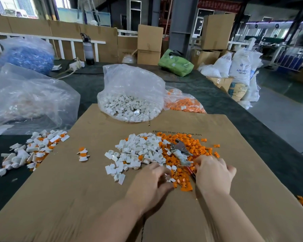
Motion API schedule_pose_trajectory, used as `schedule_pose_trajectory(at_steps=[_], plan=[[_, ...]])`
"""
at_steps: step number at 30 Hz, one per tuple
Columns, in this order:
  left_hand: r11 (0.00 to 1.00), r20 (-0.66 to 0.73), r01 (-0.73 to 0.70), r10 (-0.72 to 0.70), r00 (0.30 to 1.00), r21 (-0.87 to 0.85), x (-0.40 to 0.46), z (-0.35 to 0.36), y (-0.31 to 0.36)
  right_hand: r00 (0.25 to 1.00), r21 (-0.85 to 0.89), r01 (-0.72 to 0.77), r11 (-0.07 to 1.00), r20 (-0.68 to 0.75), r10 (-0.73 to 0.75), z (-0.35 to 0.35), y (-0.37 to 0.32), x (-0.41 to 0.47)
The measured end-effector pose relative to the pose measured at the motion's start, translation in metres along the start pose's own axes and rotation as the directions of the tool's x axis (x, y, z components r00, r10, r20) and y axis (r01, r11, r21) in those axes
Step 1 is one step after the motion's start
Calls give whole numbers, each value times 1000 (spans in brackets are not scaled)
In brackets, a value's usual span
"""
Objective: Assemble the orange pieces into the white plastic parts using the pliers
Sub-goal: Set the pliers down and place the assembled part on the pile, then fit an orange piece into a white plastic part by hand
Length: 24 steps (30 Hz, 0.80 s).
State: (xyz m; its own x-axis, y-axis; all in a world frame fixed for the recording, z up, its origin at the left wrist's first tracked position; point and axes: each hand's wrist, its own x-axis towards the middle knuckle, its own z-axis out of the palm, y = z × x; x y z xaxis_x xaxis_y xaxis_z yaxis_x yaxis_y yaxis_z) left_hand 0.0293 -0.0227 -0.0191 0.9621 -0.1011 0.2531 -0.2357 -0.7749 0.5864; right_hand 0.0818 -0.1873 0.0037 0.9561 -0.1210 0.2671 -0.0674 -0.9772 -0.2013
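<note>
On the near part of the cardboard sheet, both hands are down in the loose piles. The right hand is at the handle of the pliers, which lie on the orange pieces with the metal head pointing far; its fingers look bent over the handle, but I cannot tell if they hold it tight. The left hand rests at the near edge of the white parts, fingers bent down, and I cannot tell if it has one. I think the step is to take one white part and one orange piece, then squeeze them with the pliers. It will help to pick one piece alone, since the piles are mixed and touching. To the left lies a heap of white and orange parts. Far off sit a bag of white parts and a bag of orange pieces, not in the way
</note>
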Motion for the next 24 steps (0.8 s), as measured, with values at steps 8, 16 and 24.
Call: schedule_pose_trajectory(at_steps=[8,16,24], plan=[[998,-67,58,-56,996,27,9,5,-3,994,-66,67,996,92,-61,0,7,10],[987,-200,135,-151,968,-93,5,1,-13,989,-102,120,988,98,-110,2,5,11],[963,-175,195,-228,958,-189,4,-1,-14,985,-73,139,988,109,-131,-3,3,7]])
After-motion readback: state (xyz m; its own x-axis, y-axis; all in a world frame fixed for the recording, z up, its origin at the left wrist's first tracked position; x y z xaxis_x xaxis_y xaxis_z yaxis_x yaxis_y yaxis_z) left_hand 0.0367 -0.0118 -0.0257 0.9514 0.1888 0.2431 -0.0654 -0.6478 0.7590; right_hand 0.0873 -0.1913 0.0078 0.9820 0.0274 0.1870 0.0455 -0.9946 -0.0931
